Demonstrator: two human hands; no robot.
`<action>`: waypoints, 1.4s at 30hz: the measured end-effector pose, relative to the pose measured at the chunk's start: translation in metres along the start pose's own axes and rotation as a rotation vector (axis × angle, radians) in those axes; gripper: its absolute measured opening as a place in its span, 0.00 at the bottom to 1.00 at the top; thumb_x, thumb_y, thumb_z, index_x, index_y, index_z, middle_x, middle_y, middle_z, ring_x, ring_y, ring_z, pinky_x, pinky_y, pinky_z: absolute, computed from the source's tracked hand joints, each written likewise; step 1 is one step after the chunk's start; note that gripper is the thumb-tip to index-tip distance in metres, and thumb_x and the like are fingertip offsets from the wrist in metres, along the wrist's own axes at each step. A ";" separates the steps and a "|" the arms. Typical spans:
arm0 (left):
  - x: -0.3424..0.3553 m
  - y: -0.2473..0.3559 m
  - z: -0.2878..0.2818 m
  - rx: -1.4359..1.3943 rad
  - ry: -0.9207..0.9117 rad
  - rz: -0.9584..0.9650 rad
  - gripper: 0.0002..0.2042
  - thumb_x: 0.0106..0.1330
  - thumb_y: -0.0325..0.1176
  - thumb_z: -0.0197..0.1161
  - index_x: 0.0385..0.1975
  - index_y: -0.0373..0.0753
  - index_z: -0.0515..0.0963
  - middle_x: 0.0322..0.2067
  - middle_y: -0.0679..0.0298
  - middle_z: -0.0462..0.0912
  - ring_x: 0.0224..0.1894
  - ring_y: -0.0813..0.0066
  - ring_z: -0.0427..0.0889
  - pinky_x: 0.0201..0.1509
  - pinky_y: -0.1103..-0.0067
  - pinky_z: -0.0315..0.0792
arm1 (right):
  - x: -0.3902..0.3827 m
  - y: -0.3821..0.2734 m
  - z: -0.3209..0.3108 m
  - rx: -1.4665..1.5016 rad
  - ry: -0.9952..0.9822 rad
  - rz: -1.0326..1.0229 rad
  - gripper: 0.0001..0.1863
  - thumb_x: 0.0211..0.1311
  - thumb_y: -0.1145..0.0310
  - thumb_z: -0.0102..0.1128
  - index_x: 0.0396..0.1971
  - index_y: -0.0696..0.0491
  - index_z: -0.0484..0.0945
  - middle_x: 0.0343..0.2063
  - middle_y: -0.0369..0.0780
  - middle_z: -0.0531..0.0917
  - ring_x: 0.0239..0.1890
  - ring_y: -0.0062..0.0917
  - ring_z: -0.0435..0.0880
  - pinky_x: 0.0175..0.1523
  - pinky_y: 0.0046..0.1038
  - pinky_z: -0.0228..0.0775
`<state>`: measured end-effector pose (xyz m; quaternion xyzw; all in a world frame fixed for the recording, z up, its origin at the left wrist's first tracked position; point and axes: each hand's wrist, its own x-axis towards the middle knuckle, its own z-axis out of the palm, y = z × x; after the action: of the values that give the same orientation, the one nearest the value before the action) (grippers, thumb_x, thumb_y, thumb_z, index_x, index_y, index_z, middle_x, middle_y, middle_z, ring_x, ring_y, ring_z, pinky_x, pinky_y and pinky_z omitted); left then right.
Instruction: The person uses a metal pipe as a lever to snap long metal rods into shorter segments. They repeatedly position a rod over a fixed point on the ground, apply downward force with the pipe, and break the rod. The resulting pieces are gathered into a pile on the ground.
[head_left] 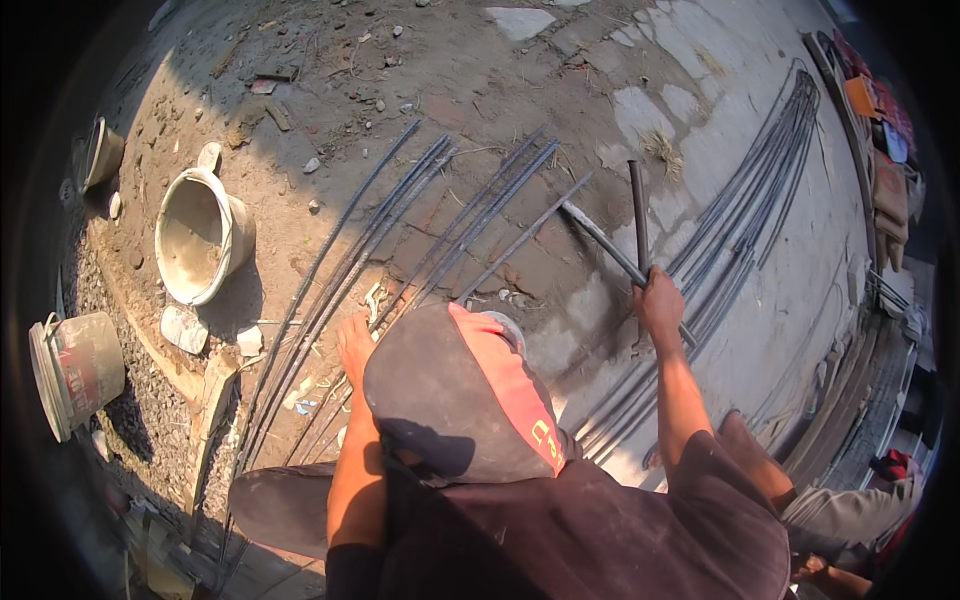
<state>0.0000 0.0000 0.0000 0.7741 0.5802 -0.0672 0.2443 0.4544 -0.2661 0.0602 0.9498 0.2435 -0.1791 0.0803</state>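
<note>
My right hand (660, 300) is closed round a grey metal pipe (610, 243) lying diagonally, beside a dark upright bar (636, 200). My left hand (355, 340) is low at the ribbed steel rods (330, 255), left of my dark knee with a red stripe (460, 385); its fingers are curled, but what they hold is partly hidden. The rods lie in loose rows across the dirt and broken brick ground, with a shorter rod (525, 240) near the pipe's far end. The rim of a pale round container shows behind my knee.
An off-white bucket (235, 235), a tipped bucket (90, 370), gravel and a board (205, 440) are at the left. A long rod bundle (760, 180) lies right, beside stacked planks (840, 400) and piled sacks (890, 210). Another person's leg (840, 510) and hand are at the lower right.
</note>
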 end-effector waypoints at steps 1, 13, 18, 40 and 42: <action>0.000 0.012 -0.012 -0.002 0.056 0.038 0.32 0.61 0.55 0.68 0.60 0.43 0.73 0.57 0.53 0.76 0.62 0.51 0.72 0.63 0.59 0.66 | 0.001 0.004 -0.002 -0.027 0.002 -0.009 0.23 0.58 0.55 0.70 0.47 0.53 0.80 0.40 0.51 0.87 0.45 0.50 0.86 0.50 0.48 0.78; -0.003 0.030 0.002 0.028 -0.046 0.062 0.20 0.62 0.49 0.70 0.39 0.36 0.79 0.40 0.53 0.81 0.49 0.48 0.78 0.51 0.60 0.73 | 0.098 0.030 -0.117 -0.189 -0.038 0.024 0.21 0.58 0.55 0.67 0.45 0.54 0.83 0.41 0.52 0.87 0.46 0.49 0.87 0.51 0.48 0.78; 0.015 0.058 0.003 0.060 -0.067 0.199 0.18 0.60 0.44 0.73 0.38 0.35 0.79 0.38 0.52 0.82 0.47 0.49 0.80 0.50 0.60 0.74 | 0.150 0.031 -0.064 -0.076 0.193 0.050 0.35 0.60 0.42 0.68 0.54 0.57 0.75 0.46 0.52 0.82 0.52 0.51 0.83 0.53 0.46 0.76; 0.192 0.273 -0.040 -0.044 -0.675 0.138 0.19 0.63 0.47 0.71 0.39 0.35 0.88 0.33 0.45 0.88 0.36 0.52 0.89 0.42 0.64 0.78 | 0.204 0.048 0.004 0.197 0.307 -0.010 0.21 0.51 0.61 0.76 0.41 0.49 0.75 0.38 0.41 0.81 0.45 0.40 0.82 0.47 0.43 0.75; 0.208 0.302 -0.040 0.045 -0.665 0.243 0.19 0.63 0.48 0.71 0.39 0.35 0.88 0.31 0.46 0.88 0.36 0.51 0.89 0.42 0.64 0.78 | 0.205 0.047 0.006 0.205 0.301 0.003 0.21 0.51 0.60 0.76 0.40 0.48 0.75 0.37 0.40 0.81 0.45 0.40 0.82 0.47 0.42 0.75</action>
<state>0.3398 0.1359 0.0445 0.7785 0.3709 -0.2985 0.4091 0.6434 -0.2192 -0.0203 0.9694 0.2319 -0.0589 -0.0542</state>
